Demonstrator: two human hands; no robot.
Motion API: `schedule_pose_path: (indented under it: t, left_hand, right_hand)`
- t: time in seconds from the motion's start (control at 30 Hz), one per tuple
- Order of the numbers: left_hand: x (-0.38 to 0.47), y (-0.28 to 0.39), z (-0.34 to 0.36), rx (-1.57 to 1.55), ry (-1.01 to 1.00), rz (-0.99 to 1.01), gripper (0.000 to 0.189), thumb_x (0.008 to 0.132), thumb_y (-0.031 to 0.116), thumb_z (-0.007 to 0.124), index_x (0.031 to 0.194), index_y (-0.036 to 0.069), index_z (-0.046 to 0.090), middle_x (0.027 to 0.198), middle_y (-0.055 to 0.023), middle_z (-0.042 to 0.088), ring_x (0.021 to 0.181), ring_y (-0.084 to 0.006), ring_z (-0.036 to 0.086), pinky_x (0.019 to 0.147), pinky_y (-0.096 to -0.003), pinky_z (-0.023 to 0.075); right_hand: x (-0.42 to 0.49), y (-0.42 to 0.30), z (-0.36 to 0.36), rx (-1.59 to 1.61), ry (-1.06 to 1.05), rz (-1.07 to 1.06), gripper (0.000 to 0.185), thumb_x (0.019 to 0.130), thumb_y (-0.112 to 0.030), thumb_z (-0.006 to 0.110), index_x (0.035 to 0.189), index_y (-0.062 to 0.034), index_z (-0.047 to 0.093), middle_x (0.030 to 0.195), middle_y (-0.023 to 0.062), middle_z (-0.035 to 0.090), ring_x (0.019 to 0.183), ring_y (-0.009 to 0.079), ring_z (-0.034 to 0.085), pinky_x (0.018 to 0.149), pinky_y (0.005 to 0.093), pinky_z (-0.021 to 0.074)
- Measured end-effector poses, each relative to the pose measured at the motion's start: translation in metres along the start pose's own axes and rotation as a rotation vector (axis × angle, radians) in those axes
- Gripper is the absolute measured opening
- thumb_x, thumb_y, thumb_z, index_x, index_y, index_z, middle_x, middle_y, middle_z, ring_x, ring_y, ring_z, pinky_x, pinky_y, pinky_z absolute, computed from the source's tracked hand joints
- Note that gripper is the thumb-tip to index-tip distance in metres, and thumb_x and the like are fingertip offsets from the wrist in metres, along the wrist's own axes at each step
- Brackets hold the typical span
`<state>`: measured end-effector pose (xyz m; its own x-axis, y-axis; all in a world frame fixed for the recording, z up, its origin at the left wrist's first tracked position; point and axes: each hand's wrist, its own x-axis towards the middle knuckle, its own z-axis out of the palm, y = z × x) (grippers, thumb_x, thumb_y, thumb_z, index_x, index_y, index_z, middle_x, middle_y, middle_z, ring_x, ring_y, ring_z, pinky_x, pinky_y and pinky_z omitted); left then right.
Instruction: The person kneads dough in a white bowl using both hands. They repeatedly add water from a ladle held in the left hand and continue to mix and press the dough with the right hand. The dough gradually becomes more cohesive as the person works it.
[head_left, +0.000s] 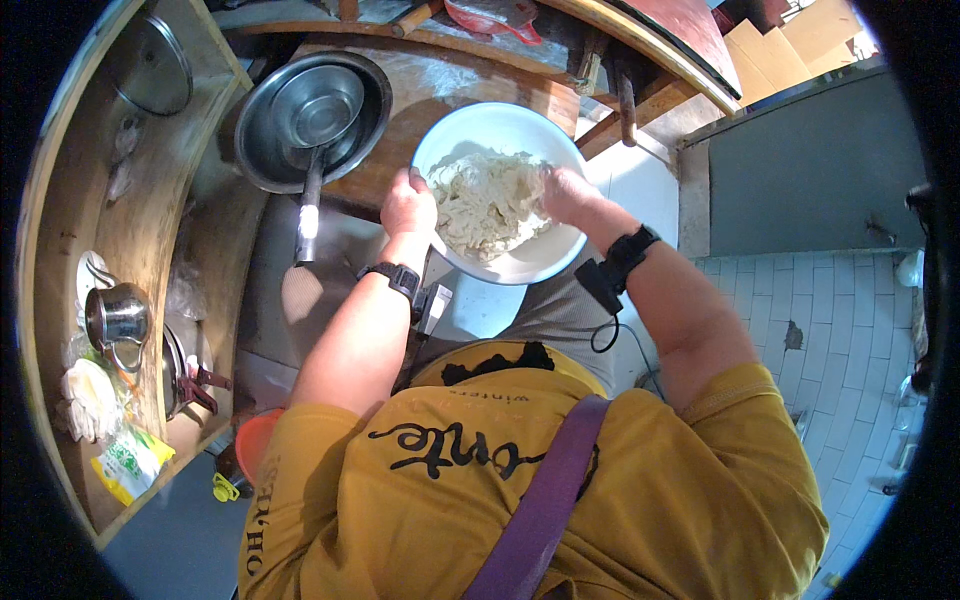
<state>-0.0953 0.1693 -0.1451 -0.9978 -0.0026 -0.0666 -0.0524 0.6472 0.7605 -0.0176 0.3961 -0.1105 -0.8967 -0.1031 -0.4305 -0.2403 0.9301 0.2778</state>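
Observation:
A white enamel-like bowl with a blue rim (517, 271) is tilted in front of me, above my lap. Rough, shaggy dough (487, 202) with loose flour fills much of it. My left hand (409, 204) grips the bowl's left rim, thumb on the edge. Inside the bowl at the right, my right hand (571, 196) touches the dough; its fingers are blurred and partly hidden, so their grip cannot be made out. Both wrists wear black straps with small devices.
A metal basin (251, 161) with a long-handled ladle (319, 112) across it rests on a wooden board (420, 90). Wooden shelves (206, 157) at left carry a steel pot (118, 316) and several bags. A red scoop (495, 16) lies behind; an orange-red bucket (255, 442) stands low left.

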Motion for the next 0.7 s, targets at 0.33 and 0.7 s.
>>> schedule_pose_path:
  t: [0.33,0.7]
  left_hand:
    - [0.004,-0.008,0.008,-0.062,0.015,0.01,0.035,0.09,0.035,0.04,0.1,0.007,0.059,0.09,-0.0215,0.063,0.085,-0.0413,0.059,0.074,-0.0481,0.0465]
    - [0.003,-0.008,0.007,-0.063,0.027,0.029,0.033,0.09,0.034,0.042,0.1,0.007,0.059,0.089,-0.0205,0.063,0.084,-0.0411,0.059,0.073,-0.0477,0.047]
  right_hand:
    - [-0.013,-0.036,0.019,0.631,-0.18,0.34,0.038,0.082,-0.024,0.048,0.114,-0.0049,0.054,0.112,0.0182,0.058,0.104,0.0326,0.055,0.09,0.037,0.0425]
    - [0.017,-0.052,0.011,0.326,-0.211,0.09,0.019,0.077,-0.011,0.057,0.091,-0.0026,0.067,0.096,0.0134,0.064,0.094,0.0266,0.062,0.073,0.0368,0.0511]
